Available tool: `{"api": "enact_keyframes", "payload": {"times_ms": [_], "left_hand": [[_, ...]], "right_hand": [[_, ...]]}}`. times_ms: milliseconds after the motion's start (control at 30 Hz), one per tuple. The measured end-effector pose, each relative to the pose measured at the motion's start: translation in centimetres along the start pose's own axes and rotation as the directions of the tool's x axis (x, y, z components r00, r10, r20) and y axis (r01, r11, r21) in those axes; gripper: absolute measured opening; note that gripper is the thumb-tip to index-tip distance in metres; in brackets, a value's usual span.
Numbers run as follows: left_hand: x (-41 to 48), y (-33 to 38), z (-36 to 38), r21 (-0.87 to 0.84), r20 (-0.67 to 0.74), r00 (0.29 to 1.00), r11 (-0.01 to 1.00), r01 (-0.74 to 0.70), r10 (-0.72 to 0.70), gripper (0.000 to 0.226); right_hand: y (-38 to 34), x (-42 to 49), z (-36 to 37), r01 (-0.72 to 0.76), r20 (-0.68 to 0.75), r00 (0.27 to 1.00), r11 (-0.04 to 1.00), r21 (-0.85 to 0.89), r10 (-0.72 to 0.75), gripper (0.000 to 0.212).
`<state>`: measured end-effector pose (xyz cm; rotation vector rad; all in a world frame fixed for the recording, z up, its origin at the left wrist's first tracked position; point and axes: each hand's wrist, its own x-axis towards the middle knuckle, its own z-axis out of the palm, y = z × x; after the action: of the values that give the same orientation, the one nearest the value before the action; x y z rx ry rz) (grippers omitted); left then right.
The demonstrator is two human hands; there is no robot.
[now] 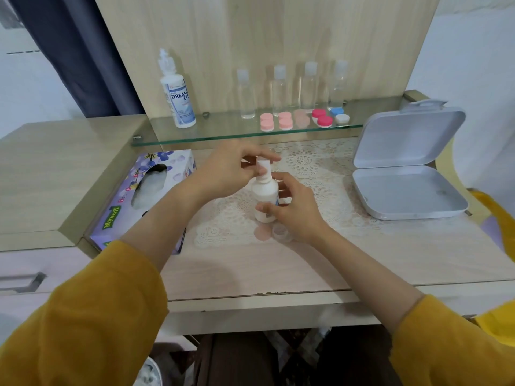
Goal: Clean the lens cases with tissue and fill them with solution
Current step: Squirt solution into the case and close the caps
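A small white solution bottle (265, 196) stands upright on the lace mat at the middle of the desk. My right hand (295, 210) grips its body from the right side. My left hand (237, 165) pinches the white cap (263, 165) at the bottle's top. Just in front of the bottle lie a pale pink lid (262, 232) and a clear open lens case cup (280, 232), partly hidden by my right wrist. A floral tissue box (145, 196) sits to the left, with white tissue showing in its slot.
A glass shelf (223, 135) at the back carries a large solution bottle (178, 96), several clear empty bottles (280, 90) and several pink, red and blue lens cases (323, 118). An open grey box (407, 174) sits at the right. A drawer handle (22, 282) is at the lower left.
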<state>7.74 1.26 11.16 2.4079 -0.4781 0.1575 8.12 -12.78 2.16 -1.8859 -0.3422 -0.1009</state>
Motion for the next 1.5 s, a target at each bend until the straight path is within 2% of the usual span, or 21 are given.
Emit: {"api": "enact_keyframes", "payload": {"times_ms": [100, 167, 233, 333, 433, 533, 633, 733, 900, 1000, 1067, 1133, 1200, 1300, 1367, 1500], "left_hand": [[0.4, 0.0, 0.6, 0.096, -0.145, 0.989, 0.995, -0.007, 0.021, 0.015], [0.6, 0.0, 0.8, 0.128, -0.236, 0.971, 0.992, -0.009, 0.04, 0.021], [0.7, 0.2, 0.6, 0.114, -0.338, 0.94, 0.993, 0.002, 0.036, 0.028], [0.4, 0.4, -0.3, 0.016, -0.443, 0.897, 1.0, 0.018, -0.009, 0.024], [-0.7, -0.5, -0.7, -0.054, -0.46, 0.883, 0.996, 0.078, -0.094, 0.022], [-2.8, -1.9, 0.5, -0.14, -0.408, 0.88, 0.969, 0.203, -0.243, 0.024], [-5.1, -3.5, 3.0, -0.155, -0.336, 0.881, 0.943, 0.296, -0.332, 0.024], [-6.6, -5.5, 4.8, -0.153, -0.32, 0.867, 0.924, 0.349, -0.381, 0.022], [-7.2, -6.5, 5.7, -0.121, -0.363, 0.875, 0.947, 0.298, -0.321, 0.023], [-7.3, -6.1, 5.9, 0.042, -0.456, 0.879, 0.983, 0.177, -0.139, 0.025], [-7.4, -5.4, 6.5, 0.119, -0.487, 0.874, 0.991, 0.06, 0.006, 0.025], [-7.5, -4.4, 7.5, 0.106, -0.433, 0.899, 0.994, -0.025, 0.069, 0.031], [-7.4, -3.5, 8.6, 0.059, -0.326, 0.944, 0.998, -0.021, 0.039, 0.035], [-6.9, -3.4, 10.1, 0.036, -0.22, 0.972, 0.995, 0.089, -0.079, 0.044], [-6.6, -3.7, 10.6, 0.012, -0.214, 0.968, 0.99, 0.137, -0.132, 0.043], [-6.3, -3.8, 10.9, -0.029, -0.233, 0.961, 0.989, 0.147, -0.15, 0.032]], "right_hand": [[0.0, 0.0, 0.1, -0.016, -0.006, 1.0, 1.0, -0.005, 0.016, 0.058], [0.0, 0.1, 0.2, -0.024, -0.008, 1.0, 0.999, -0.022, 0.024, 0.056], [0.1, 0.2, 0.4, -0.019, -0.006, 1.0, 0.999, -0.047, 0.019, 0.051], [0.2, 0.3, 0.5, -0.017, -0.005, 1.0, 0.998, -0.057, 0.016, 0.047], [0.2, 0.3, 0.1, -0.014, -0.005, 1.0, 1.0, -0.008, 0.014, 0.045], [0.2, 0.5, -0.9, -0.012, -0.06, 0.998, 0.999, 0.041, 0.015, 0.049], [0.2, 0.5, -2.5, -0.002, -0.099, 0.995, 1.0, 0.0, 0.002, 0.048], [0.0, 0.1, -4.4, 0.014, -0.094, 0.995, 0.996, -0.085, -0.022, 0.045], [0.1, -0.8, -6.8, 0.021, -0.082, 0.996, 0.974, -0.224, -0.04, 0.047], [0.1, -1.2, -7.6, 0.042, -0.067, 0.996, 0.95, -0.31, -0.065, 0.049], [0.1, -1.3, -8.1, 0.077, -0.014, 0.996, 0.916, -0.393, -0.09, 0.05], [-0.1, -1.2, -8.5, 0.14, 0.082, 0.99, 0.854, -0.501, -0.114, 0.05], [-0.3, -1.0, -8.9, 0.219, 0.18, 0.974, 0.778, -0.588, -0.138, 0.05], [-0.3, -0.6, -9.4, 0.327, 0.303, 0.94, 0.658, -0.678, -0.154, 0.054], [-0.5, -0.5, -9.4, 0.372, 0.357, 0.922, 0.59, -0.717, -0.148, 0.057], [-0.6, -0.7, -9.2, 0.404, 0.407, 0.908, 0.469, -0.785, -0.1, 0.056]]}}
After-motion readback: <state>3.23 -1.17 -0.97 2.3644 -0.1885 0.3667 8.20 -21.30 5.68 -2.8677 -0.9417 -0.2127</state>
